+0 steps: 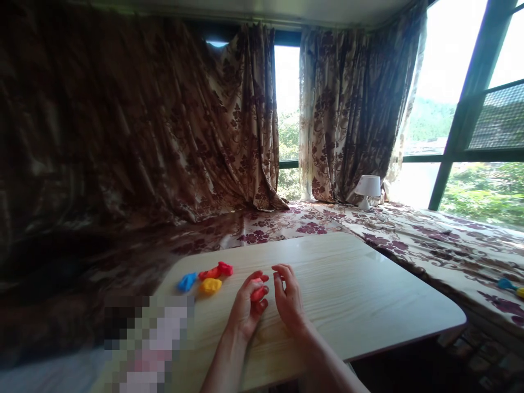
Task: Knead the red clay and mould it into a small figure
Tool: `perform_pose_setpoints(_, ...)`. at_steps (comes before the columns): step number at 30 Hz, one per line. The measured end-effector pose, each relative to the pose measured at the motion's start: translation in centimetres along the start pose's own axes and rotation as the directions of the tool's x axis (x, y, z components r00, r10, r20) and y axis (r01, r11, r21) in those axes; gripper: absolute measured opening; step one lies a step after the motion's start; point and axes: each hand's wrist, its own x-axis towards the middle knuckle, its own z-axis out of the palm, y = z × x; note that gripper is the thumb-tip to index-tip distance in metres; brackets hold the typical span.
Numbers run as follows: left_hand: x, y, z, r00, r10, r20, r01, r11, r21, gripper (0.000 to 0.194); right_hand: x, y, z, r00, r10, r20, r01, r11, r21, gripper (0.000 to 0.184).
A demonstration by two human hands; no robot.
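Observation:
Above the pale wood-grain table [327, 273], my left hand [246, 305] is closed on a pinkish-red lump of modelling clay [258, 291], with the thumb on top and fingers curled beneath. My right hand [289, 295] faces it just to the right, its fingers bent and apart with nothing visible in them. A small gap separates the two hands. Left of them on the table lie a blue clay lump [187, 281], a yellow clay lump [210, 286], and an orange-red clay lump [209, 273] touching a darker red piece [225, 268].
Flowered cloth [311, 221] covers the ledge behind and right of the table. A white lamp [368, 186] stands on it near the curtains [344, 109]. Blue and yellow pieces [506, 284] lie at the far right. A pixelated patch [158, 344] hides the table's left front.

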Motion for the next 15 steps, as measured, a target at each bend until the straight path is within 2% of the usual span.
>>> perform_pose_setpoints(2, 0.0, -0.2, 0.1, 1.0, -0.006, 0.026, 0.005, 0.999, 0.038, 0.015, 0.0, 0.1, 0.0, 1.0, 0.0, 0.001, 0.0, 1.0, 0.0, 0.018)
perform_pose_setpoints(6, 0.2, -0.7, 0.0, 0.998, 0.057, 0.024, -0.058, 0.995, 0.081, 0.047, 0.0, -0.1, -0.1, 1.0, -0.008, 0.011, 0.008, 1.0, -0.018, 0.019)
perform_pose_setpoints(8, 0.4, -0.6, 0.0, 0.998, 0.07, 0.004, -0.07, 0.994, 0.086, 0.05, 0.0, -0.4, -0.2, 0.999, -0.032, 0.021, 0.032, 0.999, -0.028, 0.02)
perform_pose_setpoints(10, 0.4, -0.4, 0.1, 0.999, 0.041, -0.002, -0.041, 0.997, 0.061, 0.044, 0.0, -0.8, -0.3, 0.995, -0.09, 0.038, 0.092, 0.994, -0.052, 0.019)
perform_pose_setpoints(12, 0.2, -0.1, 0.2, 0.997, -0.036, 0.063, 0.036, 0.999, 0.011, 0.038, 0.0, -1.1, -0.4, 0.985, -0.161, 0.068, 0.167, 0.982, -0.091, 0.021)
perform_pose_setpoints(15, -0.2, 0.1, 0.6, 0.956, -0.141, 0.256, 0.156, 0.987, -0.041, 0.049, 0.0, -1.1, -0.3, 0.968, -0.215, 0.129, 0.232, 0.964, -0.132, 0.03)
